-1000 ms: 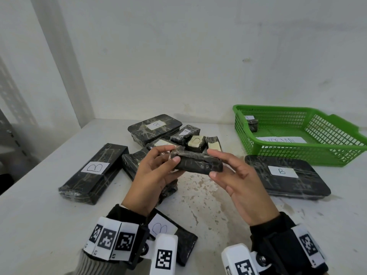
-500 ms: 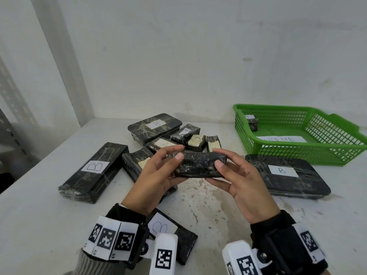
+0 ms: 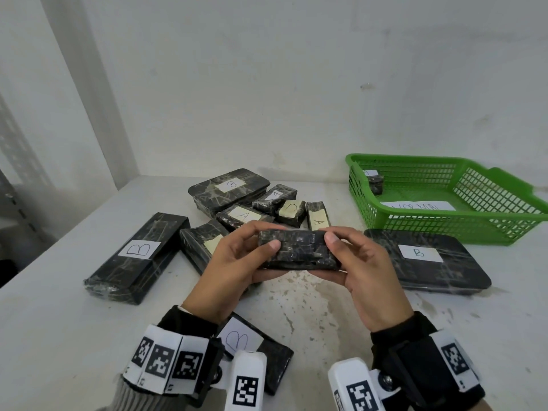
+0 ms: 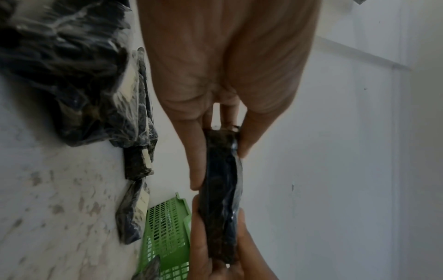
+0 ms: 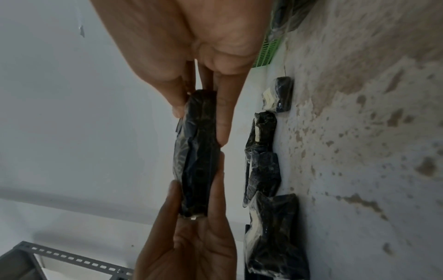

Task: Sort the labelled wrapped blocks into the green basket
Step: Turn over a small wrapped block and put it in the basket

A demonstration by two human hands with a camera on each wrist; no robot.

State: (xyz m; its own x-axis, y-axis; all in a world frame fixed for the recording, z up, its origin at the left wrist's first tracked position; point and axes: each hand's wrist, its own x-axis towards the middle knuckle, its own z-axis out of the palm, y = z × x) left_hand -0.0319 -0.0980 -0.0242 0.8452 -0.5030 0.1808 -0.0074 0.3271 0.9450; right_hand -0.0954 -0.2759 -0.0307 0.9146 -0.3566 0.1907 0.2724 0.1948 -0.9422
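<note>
Both hands hold one black wrapped block (image 3: 299,250) above the table, in front of me. My left hand (image 3: 237,262) pinches its left end between thumb and fingers; my right hand (image 3: 355,262) pinches its right end. No label shows on the face turned to me. The wrist views show the same block (image 4: 221,189) (image 5: 199,151) edge-on between both hands. The green basket (image 3: 444,223) stands at the right rear, with one small wrapped block (image 3: 376,182) and a paper label inside.
Several labelled black blocks lie on the white table (image 3: 59,336): a long B block (image 3: 139,256) at left, a flat B block (image 3: 427,259) in front of the basket, a B block (image 3: 252,345) near my wrists, and a cluster (image 3: 261,203) behind my hands.
The hands have turned the held block over, tilting its broad face toward me, and raised it slightly. Nothing else on the table has moved.
</note>
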